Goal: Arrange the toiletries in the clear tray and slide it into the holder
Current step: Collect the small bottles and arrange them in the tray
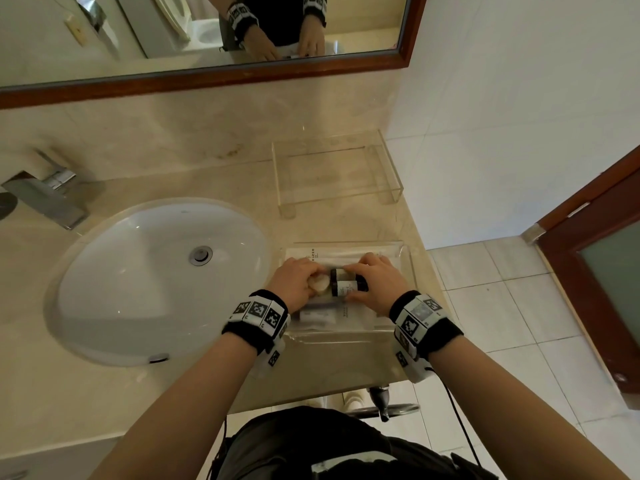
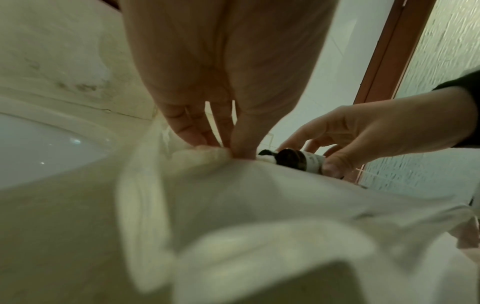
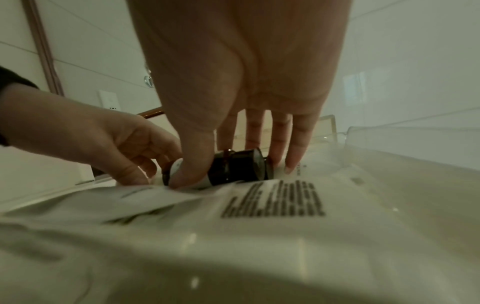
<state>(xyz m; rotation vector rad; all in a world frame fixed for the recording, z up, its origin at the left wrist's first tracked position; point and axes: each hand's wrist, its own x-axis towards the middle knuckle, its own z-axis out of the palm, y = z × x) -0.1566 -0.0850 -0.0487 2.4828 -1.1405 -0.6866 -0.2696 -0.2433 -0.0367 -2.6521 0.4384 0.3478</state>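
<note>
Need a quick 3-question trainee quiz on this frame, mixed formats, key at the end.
1. True or false: the clear tray already sits inside the clear holder.
2. Which hand grips the small dark bottles? A) left hand B) right hand C) neither
3. Fill in: the left hand pinches a pale round item beside the ____ ends of the bottles.

Key:
1. False; the tray is on the counter nearer the person, apart from the holder.
2. B; the right hand has thumb and fingers round them.
3. Left.
</note>
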